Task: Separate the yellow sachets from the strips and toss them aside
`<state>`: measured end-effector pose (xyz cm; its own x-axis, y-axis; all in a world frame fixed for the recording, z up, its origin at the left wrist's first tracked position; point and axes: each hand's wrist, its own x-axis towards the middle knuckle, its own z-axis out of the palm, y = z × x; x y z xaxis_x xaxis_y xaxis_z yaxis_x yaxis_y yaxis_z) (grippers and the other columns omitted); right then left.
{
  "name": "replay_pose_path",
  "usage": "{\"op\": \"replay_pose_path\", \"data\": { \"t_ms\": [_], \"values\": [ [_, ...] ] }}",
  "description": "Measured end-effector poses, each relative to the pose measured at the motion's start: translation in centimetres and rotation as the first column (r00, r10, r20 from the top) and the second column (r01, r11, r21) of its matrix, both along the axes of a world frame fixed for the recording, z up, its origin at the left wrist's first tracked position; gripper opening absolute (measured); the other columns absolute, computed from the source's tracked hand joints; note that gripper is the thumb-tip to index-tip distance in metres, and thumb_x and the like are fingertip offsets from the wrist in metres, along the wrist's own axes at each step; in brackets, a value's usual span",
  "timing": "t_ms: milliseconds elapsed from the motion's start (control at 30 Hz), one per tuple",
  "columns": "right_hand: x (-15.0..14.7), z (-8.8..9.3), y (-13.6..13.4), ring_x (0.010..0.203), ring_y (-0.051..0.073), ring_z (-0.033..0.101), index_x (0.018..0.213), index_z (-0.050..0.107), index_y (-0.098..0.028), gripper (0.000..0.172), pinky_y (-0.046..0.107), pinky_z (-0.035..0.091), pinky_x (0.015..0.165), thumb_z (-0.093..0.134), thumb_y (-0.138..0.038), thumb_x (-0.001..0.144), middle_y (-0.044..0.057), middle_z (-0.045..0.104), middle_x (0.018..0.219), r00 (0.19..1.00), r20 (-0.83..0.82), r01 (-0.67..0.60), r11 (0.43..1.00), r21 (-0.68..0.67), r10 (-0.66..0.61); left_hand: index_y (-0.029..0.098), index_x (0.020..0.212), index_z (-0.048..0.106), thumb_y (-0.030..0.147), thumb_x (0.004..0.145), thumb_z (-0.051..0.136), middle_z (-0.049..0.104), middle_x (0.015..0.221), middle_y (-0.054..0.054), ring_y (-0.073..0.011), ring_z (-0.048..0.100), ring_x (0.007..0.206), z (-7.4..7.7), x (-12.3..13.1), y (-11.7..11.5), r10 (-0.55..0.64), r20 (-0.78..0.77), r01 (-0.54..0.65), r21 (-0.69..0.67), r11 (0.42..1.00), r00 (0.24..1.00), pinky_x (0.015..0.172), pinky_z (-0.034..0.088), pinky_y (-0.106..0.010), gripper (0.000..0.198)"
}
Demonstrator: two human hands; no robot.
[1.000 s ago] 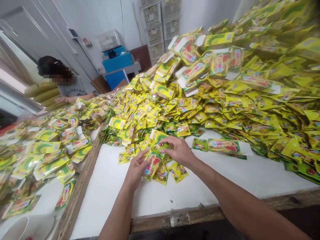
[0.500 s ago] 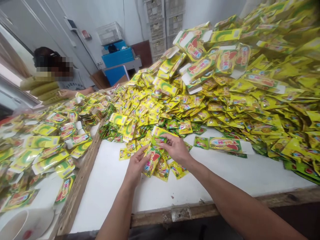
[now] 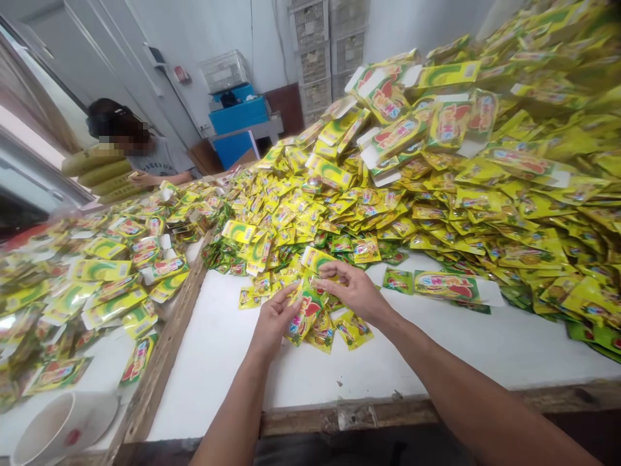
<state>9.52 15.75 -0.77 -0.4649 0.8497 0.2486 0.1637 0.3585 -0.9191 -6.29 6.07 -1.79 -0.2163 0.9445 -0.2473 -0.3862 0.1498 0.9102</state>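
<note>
My left hand (image 3: 274,318) grips a bunch of small yellow-green sachets (image 3: 305,316), fanned out just above the white table (image 3: 436,343). My right hand (image 3: 350,287) pinches one small sachet (image 3: 316,282) at the top of that bunch, fingers curled. A few loose sachets (image 3: 354,329) lie on the table under and beside my hands. Right behind them rises a huge heap of yellow sachets and flat packets (image 3: 436,168).
A second table at left is strewn with larger yellow packets (image 3: 97,278). A white cup (image 3: 53,430) stands at its near corner. Another person (image 3: 145,158) sits at the far left. Blue bins (image 3: 237,113) and stacked crates (image 3: 330,45) stand by the back wall.
My hands stay at the same bunch of sachets; the right fingers have shifted slightly on the top sachet. The camera view has drifted a little.
</note>
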Motion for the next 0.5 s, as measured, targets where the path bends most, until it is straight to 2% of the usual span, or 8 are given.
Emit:
{"op": "replay_pose_path", "data": {
  "t_ms": [100,167,233,333,400,500],
  "values": [
    [-0.4,0.3,-0.4,0.086,0.02,0.06,0.078,0.07,-0.022,0.01,0.035,0.045,0.08,0.07,-0.03,0.071,0.004,0.066,0.083,0.993,0.033,0.111,0.989,0.099,-0.115,0.017,0.113,0.061,0.028,0.066,0.077,0.073,0.088,-0.006,-0.0182,0.069,0.077,0.0,-0.1,0.0,0.0,-0.007,0.0,-0.001,1.0,1.0,0.073,0.052,-0.028,0.051],
    [-0.6,0.3,-0.7,0.088,0.02,0.06,0.072,0.071,-0.023,0.005,0.037,0.044,0.084,0.07,-0.026,0.07,0.005,0.066,0.085,0.992,0.08,0.088,0.99,0.112,-0.097,0.015,0.11,0.063,0.029,0.066,0.077,0.074,0.086,-0.006,-0.0181,0.068,0.075,-0.1,0.0,0.0,0.006,0.006,-0.006,-0.008,1.0,1.0,0.072,0.052,-0.028,0.048],
    [-0.7,0.2,-0.9,0.092,0.021,0.061,0.072,0.071,-0.022,0.005,0.038,0.042,0.087,0.067,-0.026,0.072,0.005,0.067,0.088,0.993,0.11,0.039,0.997,0.063,-0.046,0.015,0.106,0.065,0.03,0.064,0.078,0.074,0.084,-0.006,-0.0175,0.068,0.072,-0.1,0.0,0.1,0.009,0.022,-0.009,-0.011,1.0,1.0,0.069,0.052,-0.026,0.046],
    [-0.7,0.4,-1.6,0.101,0.022,0.06,0.075,0.07,-0.021,0.017,0.036,0.043,0.087,0.057,-0.03,0.081,0.005,0.068,0.092,0.993,0.064,-0.096,0.994,-0.044,0.099,0.014,0.102,0.067,0.031,0.063,0.079,0.073,0.082,-0.006,-0.0167,0.068,0.07,0.1,0.1,0.1,0.028,0.054,-0.027,-0.005,1.0,0.998,0.066,0.051,-0.025,0.044],
    [-0.8,0.6,-2.1,0.096,0.021,0.062,0.088,0.067,-0.02,0.02,0.033,0.045,0.082,0.054,-0.035,0.083,0.005,0.069,0.092,0.985,0.018,-0.167,0.978,-0.123,0.17,0.014,0.101,0.067,0.031,0.061,0.079,0.073,0.081,-0.006,-0.0169,0.067,0.068,0.4,0.0,0.1,0.035,0.077,-0.035,-0.005,0.999,0.996,0.066,0.05,-0.025,0.045],
    [-1.2,0.8,-3.0,0.083,0.019,0.064,0.104,0.058,-0.02,0.033,0.032,0.047,0.075,0.063,-0.034,0.075,0.003,0.069,0.086,0.982,0.066,-0.161,0.97,-0.18,0.175,0.014,0.104,0.065,0.031,0.061,0.08,0.073,0.077,-0.005,-0.0165,0.067,0.064,0.8,0.3,-0.1,0.023,0.084,-0.02,-0.029,0.999,0.996,0.062,0.049,-0.024,0.049]
  ]
}}
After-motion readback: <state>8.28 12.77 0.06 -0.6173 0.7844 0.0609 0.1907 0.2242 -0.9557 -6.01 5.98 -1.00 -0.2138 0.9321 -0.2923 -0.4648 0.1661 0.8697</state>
